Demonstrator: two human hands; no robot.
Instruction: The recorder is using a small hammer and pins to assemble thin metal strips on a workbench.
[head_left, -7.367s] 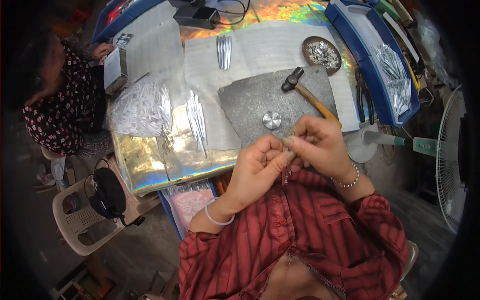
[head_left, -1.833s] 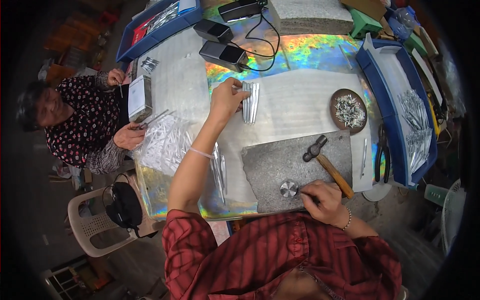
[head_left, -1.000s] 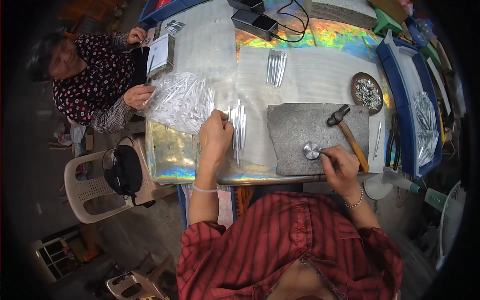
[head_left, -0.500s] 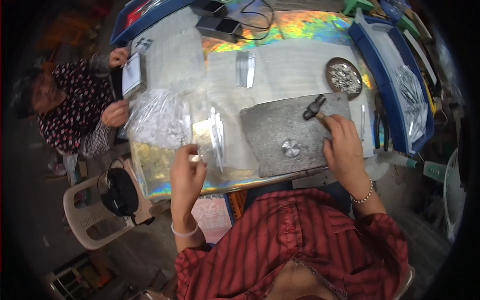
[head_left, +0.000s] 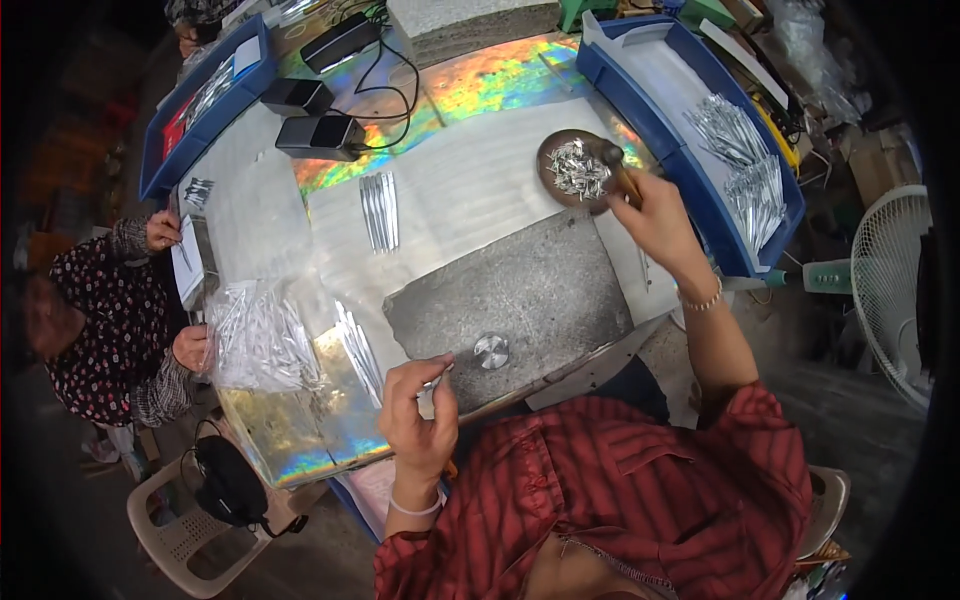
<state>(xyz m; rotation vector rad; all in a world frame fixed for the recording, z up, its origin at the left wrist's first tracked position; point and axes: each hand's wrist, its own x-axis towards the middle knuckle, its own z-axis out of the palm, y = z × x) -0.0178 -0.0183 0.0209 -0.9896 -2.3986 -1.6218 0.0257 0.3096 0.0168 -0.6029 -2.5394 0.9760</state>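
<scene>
My right hand [head_left: 655, 220] is wrapped round the handle of a hammer [head_left: 627, 185]. The hammer's dark head overlaps the edge of a round brown dish [head_left: 549, 183] of small silvery metal pins [head_left: 578, 168]. Near the front edge of a grey stone slab [head_left: 520, 285], my left hand [head_left: 418, 415] pinches a small silvery piece [head_left: 440, 378], mostly hidden by the fingers. Just right of those fingertips, a round shiny metal disc [head_left: 490, 351] lies flat on the slab.
Thin silvery strips [head_left: 358, 350] lie left of the slab, beside a clear plastic bag [head_left: 262, 335] of similar pieces. More strips [head_left: 380, 212] rest farther back. A long blue tray [head_left: 690, 180] stands at right. A co-worker's hand [head_left: 190, 348] is near the bag.
The hammer has risen off the slab in my right hand, its head now by the dish. My left hand has come right, close to the disc. The whole view has shifted.
</scene>
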